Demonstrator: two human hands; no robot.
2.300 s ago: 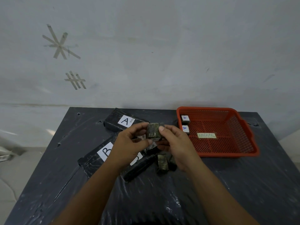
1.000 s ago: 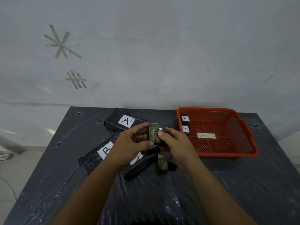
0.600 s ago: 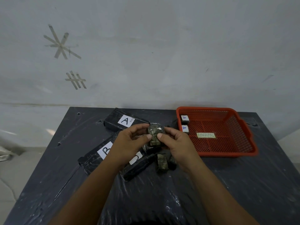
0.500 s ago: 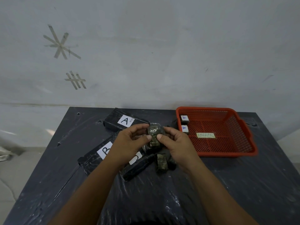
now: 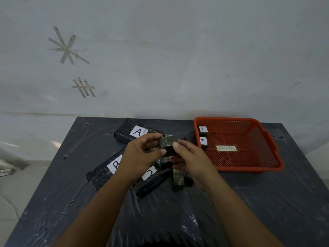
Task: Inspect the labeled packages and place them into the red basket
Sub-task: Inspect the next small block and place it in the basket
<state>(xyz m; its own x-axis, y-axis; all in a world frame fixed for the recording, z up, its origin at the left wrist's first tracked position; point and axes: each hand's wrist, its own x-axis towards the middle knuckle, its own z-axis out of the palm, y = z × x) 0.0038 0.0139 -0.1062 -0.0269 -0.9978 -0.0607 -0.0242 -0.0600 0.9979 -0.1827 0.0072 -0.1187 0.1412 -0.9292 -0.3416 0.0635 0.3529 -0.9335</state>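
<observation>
As both hands turn it | small package (image 5: 168,146) now upright (darker face up)

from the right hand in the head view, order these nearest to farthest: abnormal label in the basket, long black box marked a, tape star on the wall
1. The yellowish ABNORMAL paper label on the red mesh basket's floor, just right of the right hand.
2. The long black box marked A, up and left, behind the left hand.
3. The tape star, high on the grey wall, far left.
</observation>
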